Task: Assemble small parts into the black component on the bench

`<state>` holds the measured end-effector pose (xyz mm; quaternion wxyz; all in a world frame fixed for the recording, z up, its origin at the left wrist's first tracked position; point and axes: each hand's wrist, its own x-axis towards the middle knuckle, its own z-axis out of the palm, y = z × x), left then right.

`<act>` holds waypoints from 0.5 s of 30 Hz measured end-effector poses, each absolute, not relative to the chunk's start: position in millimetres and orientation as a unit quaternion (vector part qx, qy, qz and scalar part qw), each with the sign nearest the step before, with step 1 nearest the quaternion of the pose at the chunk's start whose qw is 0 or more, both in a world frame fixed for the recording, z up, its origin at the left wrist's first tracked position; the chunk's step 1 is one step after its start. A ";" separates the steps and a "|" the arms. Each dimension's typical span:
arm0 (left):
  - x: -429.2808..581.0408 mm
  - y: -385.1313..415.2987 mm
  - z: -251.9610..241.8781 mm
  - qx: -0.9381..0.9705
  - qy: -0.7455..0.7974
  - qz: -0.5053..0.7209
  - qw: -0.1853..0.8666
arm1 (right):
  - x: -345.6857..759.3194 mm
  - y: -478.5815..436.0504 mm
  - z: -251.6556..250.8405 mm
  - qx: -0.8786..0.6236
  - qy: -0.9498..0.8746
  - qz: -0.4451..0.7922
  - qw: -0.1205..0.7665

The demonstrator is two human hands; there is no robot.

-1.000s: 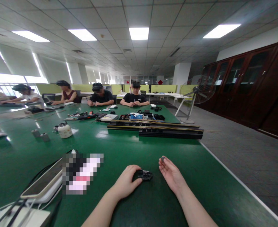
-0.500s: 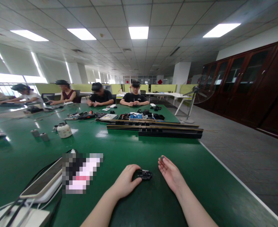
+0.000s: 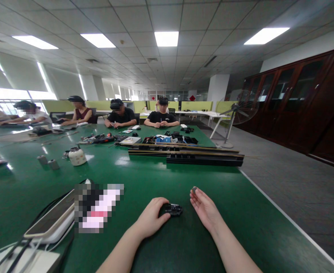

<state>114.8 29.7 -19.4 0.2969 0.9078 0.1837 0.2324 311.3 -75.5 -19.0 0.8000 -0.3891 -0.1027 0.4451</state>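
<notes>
Where L hand (image 3: 153,217) has thumb & fingers partly closed on L end of blk, jagged part (image 3: 173,210), glossy grn tabletop (image 3: 240,204) lies beneath; R hand (image 3: 205,207) pinches sm. grey pc. (image 3: 194,190) at fingertips.

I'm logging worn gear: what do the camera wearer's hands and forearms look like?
The left hand and right hand are ungloved, with no ring, watch or bracelet visible. Both forearms are bare as far as they show, without sleeves.
</notes>
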 end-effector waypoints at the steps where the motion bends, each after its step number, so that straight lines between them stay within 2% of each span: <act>1: 115.0 29.7 -19.4 0.908 0.184 0.233 0.297 | 311.1 -75.5 -18.7 -0.388 -0.102 0.446 0.800; 15: 114.9 28.5 -16.5 0.909 0.186 0.227 0.296 | 307.9 -76.2 -13.7 -0.408 -0.116 0.440 0.791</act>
